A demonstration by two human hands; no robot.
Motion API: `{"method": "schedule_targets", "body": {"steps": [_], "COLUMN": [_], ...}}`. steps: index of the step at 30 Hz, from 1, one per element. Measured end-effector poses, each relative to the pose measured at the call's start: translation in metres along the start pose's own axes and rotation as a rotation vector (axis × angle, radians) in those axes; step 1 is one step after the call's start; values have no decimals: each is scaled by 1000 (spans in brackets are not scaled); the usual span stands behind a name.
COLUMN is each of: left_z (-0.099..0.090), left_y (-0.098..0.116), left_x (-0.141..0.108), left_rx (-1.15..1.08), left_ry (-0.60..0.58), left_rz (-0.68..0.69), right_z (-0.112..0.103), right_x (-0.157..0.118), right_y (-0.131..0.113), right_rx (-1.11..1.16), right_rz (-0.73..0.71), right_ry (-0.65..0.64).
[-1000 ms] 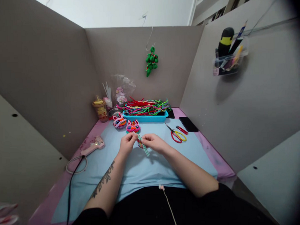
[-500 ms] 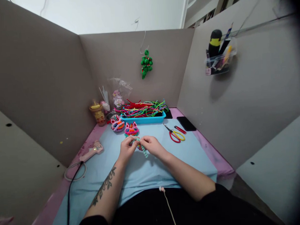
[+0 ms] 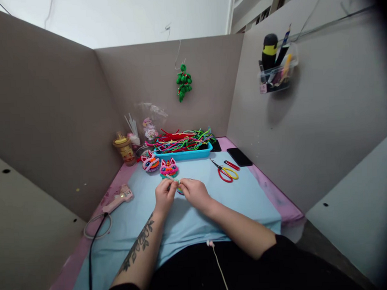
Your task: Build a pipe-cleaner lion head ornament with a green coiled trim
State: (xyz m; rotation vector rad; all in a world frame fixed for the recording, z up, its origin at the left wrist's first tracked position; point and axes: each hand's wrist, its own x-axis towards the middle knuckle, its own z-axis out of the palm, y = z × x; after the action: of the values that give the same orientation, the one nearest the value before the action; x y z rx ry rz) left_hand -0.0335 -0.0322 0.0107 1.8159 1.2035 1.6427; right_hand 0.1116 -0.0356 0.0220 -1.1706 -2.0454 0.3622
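Observation:
My left hand (image 3: 165, 193) and my right hand (image 3: 195, 193) meet over the blue cloth, fingertips almost touching. Both pinch a mint-green pipe cleaner (image 3: 177, 180), of which only a short bit shows between the fingers. Just under the fingertips, a small multicoloured piece (image 3: 180, 190) is mostly hidden; I cannot tell which hand supports it. Right behind my hands stands a pink-eared, fuzzy animal head (image 3: 169, 168) in pink, orange and teal. A second such head (image 3: 150, 162), paler, sits to its left.
A blue tray (image 3: 184, 155) heaped with pipe cleaners lies at the back. Scissors (image 3: 225, 172), a red cutter (image 3: 232, 165) and a black phone (image 3: 240, 157) lie right. At left are a pink glue gun (image 3: 118, 200) with its cord and a lidded cup (image 3: 125, 150). Grey partitions (image 3: 165, 78) enclose the table.
The curly mint-green end that hung below my fingers no longer shows. My right hand has turned slightly and its fingertips sit lower. The whole view has shifted a little.

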Motion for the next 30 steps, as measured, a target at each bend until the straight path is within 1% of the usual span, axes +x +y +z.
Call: {"method": "schedule_targets", "body": {"steps": [3, 6, 9, 11, 13, 15, 18, 20, 22, 24, 25, 27, 30], "left_z": [0, 0, 1, 0, -1, -3, -6, -7, -6, -5, -4, -1, 4], "left_y": [1, -4, -13, -18, -22, -23, -23, -20, -16, -12, -11, -9, -11], "left_x": [0, 1, 4, 6, 8, 9, 9, 8, 7, 5, 4, 2, 0], "left_rx": [-8, -15, -86, -191, -282, -326, -315, -262, -189, -120, -93, -56, -47], "left_ry": [3, 11, -6, -49, -100, -134, -207, -236, -213, -153, -117, -50, 18], "left_rz": [-25, -56, -151, -211, -227, -229, -212, -149, -71, -14, 5, 16, -35], "right_z": [1, 0, -1, -2, -2, -2, -2, -2, -3, -4, -4, -3, -1], "right_x": [1, 2, 5, 6, 8, 9, 10, 11, 12, 12, 11, 10, 7], "right_y": [4, 7, 11, 13, 15, 16, 17, 18, 18, 18, 17, 15, 13], "right_rx": [-72, -57, 67, 167, 270, 383, 571, 682, 744, 710, 643, 426, 57], "right_rz": [-23, 0, 86, 122, 127, 138, 210, 260, 274, 231, 192, 95, -49], "right_ry": [12, 34, 21, -23, -74, -122, -210, -271, -313, -293, -253, -137, 13]}}
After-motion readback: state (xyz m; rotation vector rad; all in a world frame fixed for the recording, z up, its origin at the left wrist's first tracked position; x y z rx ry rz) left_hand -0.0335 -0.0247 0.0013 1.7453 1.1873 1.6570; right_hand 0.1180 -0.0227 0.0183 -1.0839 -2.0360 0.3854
